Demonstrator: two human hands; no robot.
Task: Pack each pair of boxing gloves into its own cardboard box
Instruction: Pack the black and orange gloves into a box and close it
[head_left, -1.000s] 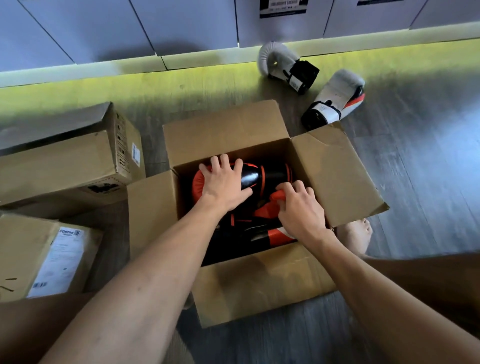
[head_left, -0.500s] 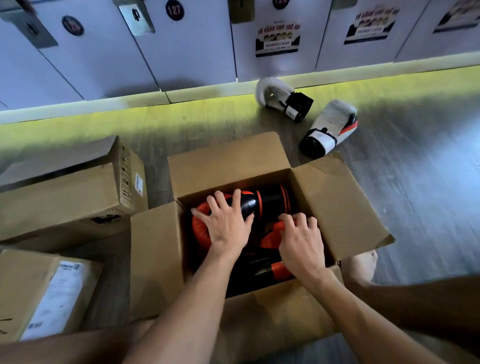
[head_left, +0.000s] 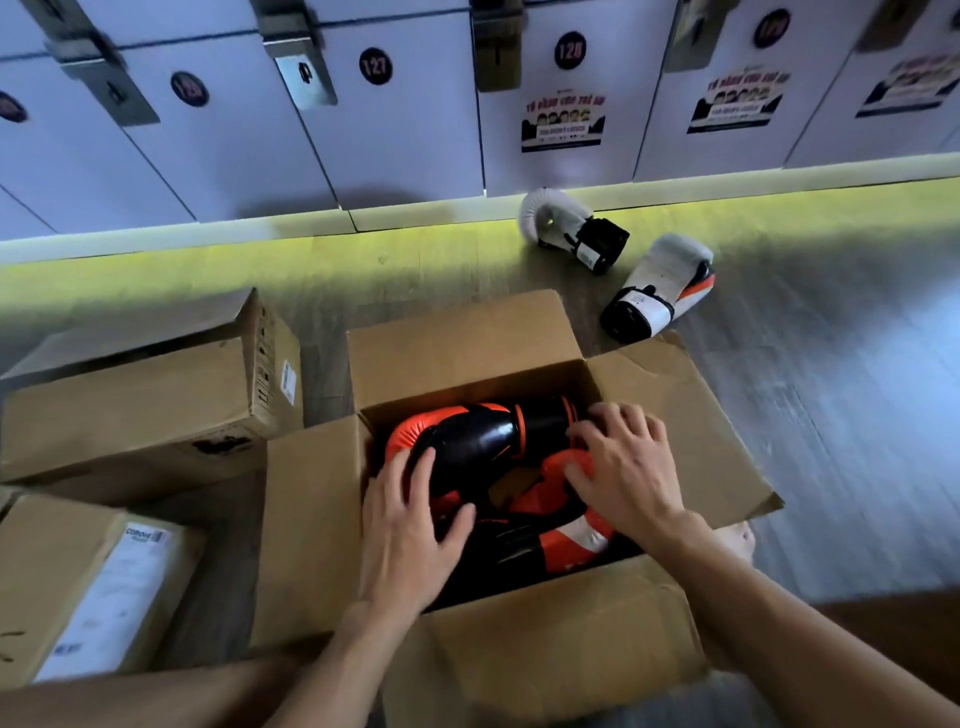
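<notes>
Motion blur softens the lockers (head_left: 405, 130) along the back wall, and shadow hides the lower parts of the black-and-orange gloves (head_left: 470, 441), which lie packed inside the open cardboard box (head_left: 457, 348). The left hand (head_left: 410, 535) and right hand (head_left: 626, 470) lie on them with fingers spread and fairly straight, gripping nothing. The wood-look floor (head_left: 831, 415) carries this box, the closed boxes (head_left: 130, 415) cut off at the left edge, and the white gloves (head_left: 660, 286) lying loose near the lockers.
</notes>
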